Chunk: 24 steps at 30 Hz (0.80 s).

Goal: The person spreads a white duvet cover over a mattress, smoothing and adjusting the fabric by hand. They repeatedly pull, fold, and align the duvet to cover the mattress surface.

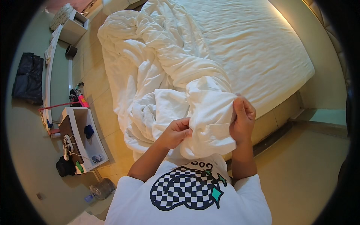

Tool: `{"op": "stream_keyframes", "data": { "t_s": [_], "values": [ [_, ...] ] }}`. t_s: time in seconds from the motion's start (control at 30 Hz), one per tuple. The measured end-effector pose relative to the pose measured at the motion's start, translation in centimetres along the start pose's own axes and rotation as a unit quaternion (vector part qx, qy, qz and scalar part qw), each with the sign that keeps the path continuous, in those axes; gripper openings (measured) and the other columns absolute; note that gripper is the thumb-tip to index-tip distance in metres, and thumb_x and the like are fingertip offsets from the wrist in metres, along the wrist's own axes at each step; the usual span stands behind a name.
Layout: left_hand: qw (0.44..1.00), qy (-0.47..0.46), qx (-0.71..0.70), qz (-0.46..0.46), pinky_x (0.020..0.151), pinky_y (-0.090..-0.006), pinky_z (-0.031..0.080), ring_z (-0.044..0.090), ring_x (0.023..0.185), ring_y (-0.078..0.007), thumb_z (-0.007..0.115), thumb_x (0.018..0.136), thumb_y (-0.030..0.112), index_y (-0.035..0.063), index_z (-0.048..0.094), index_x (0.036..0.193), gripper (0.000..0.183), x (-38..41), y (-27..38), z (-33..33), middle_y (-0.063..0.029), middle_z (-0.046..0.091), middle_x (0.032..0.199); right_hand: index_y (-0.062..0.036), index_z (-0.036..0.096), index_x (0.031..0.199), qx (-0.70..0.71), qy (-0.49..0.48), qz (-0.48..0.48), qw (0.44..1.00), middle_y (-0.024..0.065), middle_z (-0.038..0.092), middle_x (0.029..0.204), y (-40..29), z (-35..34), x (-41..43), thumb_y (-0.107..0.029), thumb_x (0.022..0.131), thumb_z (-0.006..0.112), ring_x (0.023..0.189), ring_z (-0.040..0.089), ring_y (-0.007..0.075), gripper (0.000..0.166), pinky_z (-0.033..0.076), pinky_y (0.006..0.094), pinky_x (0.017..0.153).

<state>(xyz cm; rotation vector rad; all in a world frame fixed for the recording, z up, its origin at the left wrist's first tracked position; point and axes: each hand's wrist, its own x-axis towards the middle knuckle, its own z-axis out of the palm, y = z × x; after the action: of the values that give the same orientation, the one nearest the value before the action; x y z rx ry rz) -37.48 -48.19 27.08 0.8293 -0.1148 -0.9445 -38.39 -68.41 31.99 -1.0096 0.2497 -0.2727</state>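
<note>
A large white duvet or cover (180, 64) lies bunched along the near left part of the bed, its folds hanging over the foot side. Close to my body, both hands hold up a loose section of white cloth (211, 123) from it. My left hand (177, 133) pinches the left side of this section between thumb and fingers. At the right edge, my right hand (243, 118) grips the fabric with curled fingers, thumb on top. Beyond the hands stretches the mattress (253, 50) under a wrinkled white fitted sheet.
Along the left wall stands a white shelf unit (92, 140) with cables on top. A dark bin (71, 51) and a large clear water bottle (101, 189) are on the floor. Dark clothing (28, 78) hangs by the mirror. A padded headboard (333, 36) borders the right side.
</note>
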Motion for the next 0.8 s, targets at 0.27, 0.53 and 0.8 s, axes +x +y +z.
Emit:
{"op": "stream_keyframes", "data": {
  "t_s": [0.27, 0.53, 0.8],
  "values": [
    [0.994, 0.028, -0.083, 0.066, 0.082, -0.0296, 0.044, 0.055, 0.096, -0.0150, 0.059, 0.080, 0.011, 0.0026, 0.047, 0.114, 0.037, -0.1, -1.2, 0.8, -0.0064, 0.055, 0.109, -0.0008, 0.058, 0.087, -0.362, -0.133, -0.249, 0.889, 0.0052, 0.053, 0.076, 3.4, 0.1, 3.3, 0.001, 0.067, 0.065, 0.068, 0.052, 0.0153, 0.021, 0.043, 0.0254, 0.057],
    [0.987, 0.064, -0.056, 0.137, 0.086, -0.0309, 0.042, 0.052, 0.101, -0.0165, 0.056, 0.082, 0.010, 0.0026, 0.043, 0.119, 0.040, -0.6, -1.4, 1.0, -0.0077, 0.053, 0.113, 0.0020, 0.054, 0.102, -0.041, -0.142, 0.011, 0.989, 0.0084, 0.056, 0.094, -0.7, -1.2, -1.7, -0.005, 0.069, 0.068, 0.084, 0.054, 0.0153, 0.037, 0.043, 0.0239, 0.071],
    [0.980, 0.034, 0.095, 0.174, 0.090, -0.0280, 0.035, 0.046, 0.105, -0.0123, 0.050, 0.086, 0.010, 0.0011, 0.039, 0.123, 0.040, 0.5, -1.2, 2.7, -0.0047, 0.049, 0.116, -0.0011, 0.055, 0.075, -0.070, -0.218, -0.195, 0.954, 0.0125, 0.060, 0.081, -2.1, -0.3, -3.5, 0.001, 0.066, 0.069, 0.067, 0.054, 0.0185, 0.016, 0.042, 0.0266, 0.060]
  ]
}}
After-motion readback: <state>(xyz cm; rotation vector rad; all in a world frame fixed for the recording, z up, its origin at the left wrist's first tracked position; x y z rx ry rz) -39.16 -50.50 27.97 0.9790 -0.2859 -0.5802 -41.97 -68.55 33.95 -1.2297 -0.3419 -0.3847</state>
